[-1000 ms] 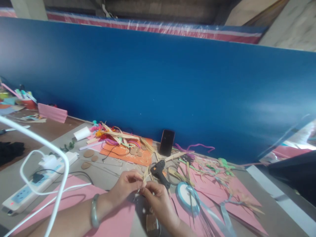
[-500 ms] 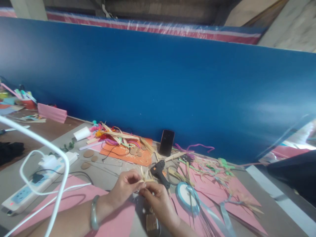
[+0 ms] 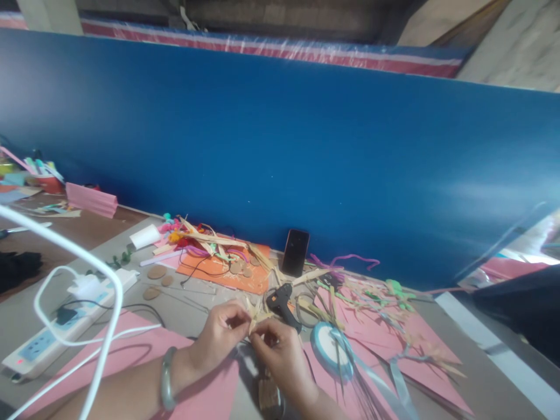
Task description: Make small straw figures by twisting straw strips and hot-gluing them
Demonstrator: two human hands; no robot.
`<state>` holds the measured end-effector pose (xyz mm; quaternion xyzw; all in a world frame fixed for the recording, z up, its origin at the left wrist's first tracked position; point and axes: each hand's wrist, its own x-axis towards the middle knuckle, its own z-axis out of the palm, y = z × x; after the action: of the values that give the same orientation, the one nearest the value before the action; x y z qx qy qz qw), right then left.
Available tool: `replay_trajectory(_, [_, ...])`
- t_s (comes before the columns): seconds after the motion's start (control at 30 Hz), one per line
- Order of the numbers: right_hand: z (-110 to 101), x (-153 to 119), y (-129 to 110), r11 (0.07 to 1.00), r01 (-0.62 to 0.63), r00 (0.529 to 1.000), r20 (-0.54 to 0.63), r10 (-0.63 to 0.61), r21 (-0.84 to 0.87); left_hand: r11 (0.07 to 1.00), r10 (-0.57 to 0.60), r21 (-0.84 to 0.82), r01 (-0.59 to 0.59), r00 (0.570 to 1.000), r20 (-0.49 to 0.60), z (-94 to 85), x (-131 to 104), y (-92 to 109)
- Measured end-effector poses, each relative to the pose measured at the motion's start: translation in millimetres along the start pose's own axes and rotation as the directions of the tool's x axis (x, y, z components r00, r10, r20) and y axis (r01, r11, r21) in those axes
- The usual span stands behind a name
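Note:
Between my hands is a small flower-like bunch of pale, straw-coloured strips, its ends fanning out above the fingers. My left hand, with a pale green bangle on the wrist, pinches it from the left. From the right, my right hand pinches the base of the same bunch, and the fingertips of both hands nearly meet. Just beyond my right hand lies a black glue gun. Under the right hand a small brown block-like object is partly hidden.
A dark phone leans against the blue partition. Left are a power strip and a looping white cable. A ribbon roll lies right on pink sheets. Strips and scraps cover an orange sheet.
The straw-coloured bunch has turned between my fingers, so more of its fanned ends show. My right fingers have shifted slightly; the things on the table stay put.

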<state>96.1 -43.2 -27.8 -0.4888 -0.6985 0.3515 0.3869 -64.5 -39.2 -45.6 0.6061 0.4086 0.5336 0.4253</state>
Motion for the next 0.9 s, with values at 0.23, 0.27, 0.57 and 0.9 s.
replay_trajectory(0.23, [-9.8, 0.1, -11.6, 0.998, 0.032, 0.997, -0.068, -0.028, 0.062, 0.993, 0.069, 0.093, -0.073, 0.997, 0.041, -0.8, -1.1, -3.5])
replay_trajectory(0.27, [-10.3, -0.3, -12.8, 0.994, 0.030, 0.998, -0.065, -0.023, 0.101, 0.994, 0.058, 0.092, -0.062, 0.997, 0.049, -0.6, -1.6, -3.7])
replay_trajectory(0.57, [-4.3, 0.1, -8.0, 0.981, -0.043, 0.993, -0.103, 0.064, 0.187, 0.996, -0.074, 0.062, 0.071, 0.996, 0.046, 0.9, -5.5, -3.7])
replay_trajectory(0.9, [1.2, -3.9, -2.8, 0.995, 0.060, 0.980, -0.197, -0.043, 0.083, 0.990, -0.136, -0.032, 0.138, 0.989, 0.053, 3.7, -7.7, -13.8])
